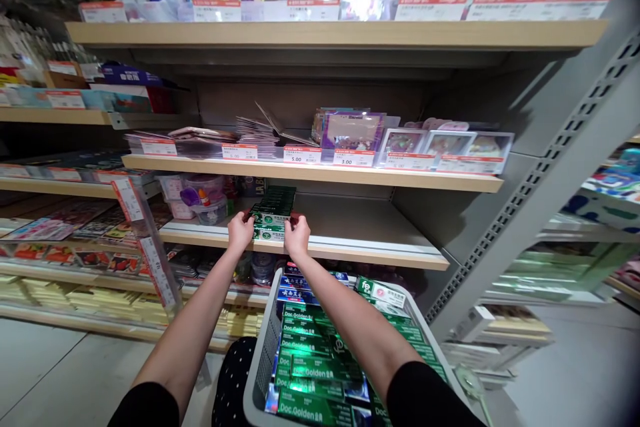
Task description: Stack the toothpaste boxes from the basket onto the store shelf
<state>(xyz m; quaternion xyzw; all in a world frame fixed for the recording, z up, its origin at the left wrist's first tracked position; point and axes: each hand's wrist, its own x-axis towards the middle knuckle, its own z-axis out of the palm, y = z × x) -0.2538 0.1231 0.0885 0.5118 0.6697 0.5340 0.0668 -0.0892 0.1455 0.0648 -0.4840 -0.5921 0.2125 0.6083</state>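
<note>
Pale tiled floor; wood-edged shelves before grey back panel; slotted grey upright at right.

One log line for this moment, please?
left hand: holding boxes, left side | right hand: holding boxes, right side | boxes: front of shelf | basket: holding more boxes

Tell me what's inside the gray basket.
The gray basket holds green boxes, blue boxes and a green-and-white box. The right arm hides some; whatever lies beneath the top boxes is covered.
</note>
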